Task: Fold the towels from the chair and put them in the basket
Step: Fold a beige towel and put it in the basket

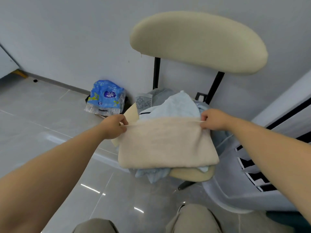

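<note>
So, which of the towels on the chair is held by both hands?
The beige towel, pinched at its far edge by the left hand and right hand; the light blue towel lies crumpled behind it.

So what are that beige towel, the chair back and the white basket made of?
The beige towel looks like soft, fuzzy cloth, perhaps terry: matte nap, limp folds. The chair back seems padded, with a smooth cream cover, maybe faux leather: rounded edges, faint sheen. The basket looks like moulded white plastic: stiff, slotted, slightly glossy wall.
</note>
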Tool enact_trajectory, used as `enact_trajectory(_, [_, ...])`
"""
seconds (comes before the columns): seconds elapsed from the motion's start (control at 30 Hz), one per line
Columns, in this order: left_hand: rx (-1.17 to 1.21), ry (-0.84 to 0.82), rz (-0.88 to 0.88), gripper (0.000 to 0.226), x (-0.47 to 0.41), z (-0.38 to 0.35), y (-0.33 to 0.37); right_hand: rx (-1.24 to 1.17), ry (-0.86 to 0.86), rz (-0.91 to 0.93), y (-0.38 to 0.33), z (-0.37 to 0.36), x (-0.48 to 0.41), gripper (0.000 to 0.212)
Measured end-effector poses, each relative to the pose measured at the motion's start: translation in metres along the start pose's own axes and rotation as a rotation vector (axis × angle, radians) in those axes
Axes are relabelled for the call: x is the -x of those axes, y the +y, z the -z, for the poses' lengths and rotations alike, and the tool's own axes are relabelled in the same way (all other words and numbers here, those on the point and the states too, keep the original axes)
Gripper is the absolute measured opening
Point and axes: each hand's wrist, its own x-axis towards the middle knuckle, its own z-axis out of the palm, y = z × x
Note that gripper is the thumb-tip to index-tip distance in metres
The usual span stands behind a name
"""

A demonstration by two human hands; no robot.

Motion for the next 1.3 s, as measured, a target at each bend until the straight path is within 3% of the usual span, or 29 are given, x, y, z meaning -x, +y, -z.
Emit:
enact_trajectory(0.1, [0.031,0.002,-0.045,0.012,-0.002,0.004,-0.003,-0.042,0.006,0.004,0.002,0.004,-0.001,0.009])
enact_trajectory(0.37, [0.002,0.111,-0.129,0.012,0.038,0.03,0.005,0.126,0.063,0.075,-0.014,0.027,0.037,0.014])
enact_trajectory(0.67, [-0.133,0.194,-0.164,0.022,0.165,0.096,0.02,0.16,0.161,0.134,-0.055,0.083,0.155,0.018])
enact_trajectory(0.77, [-0.251,0.243,-0.145,0.015,0.204,0.119,0.026,0.128,0.176,0.154,-0.072,0.1,0.192,0.028])
enact_trajectory(0.9, [0.03,0.382,-0.066,0.018,0.249,0.152,0.021,0.133,0.238,0.166,-0.09,0.124,0.24,0.01])
enact_trajectory(1.0, [0.526,0.384,-0.076,0.013,0.279,0.175,0.013,-0.11,0.341,0.172,-0.099,0.136,0.269,0.008])
enact_trajectory(1.1, [0.844,0.399,-0.13,0.016,0.307,0.194,0.015,-0.645,0.33,0.191,-0.108,0.139,0.288,0.011])
enact_trajectory(1.2, [0.947,0.501,-0.177,0.019,0.326,0.203,0.021,-1.045,0.343,0.26,-0.12,0.139,0.299,0.014])
enact_trajectory(1.3, [0.905,0.769,-0.179,0.024,0.334,0.204,0.031,-1.239,0.4,0.387,-0.133,0.134,0.306,0.006])
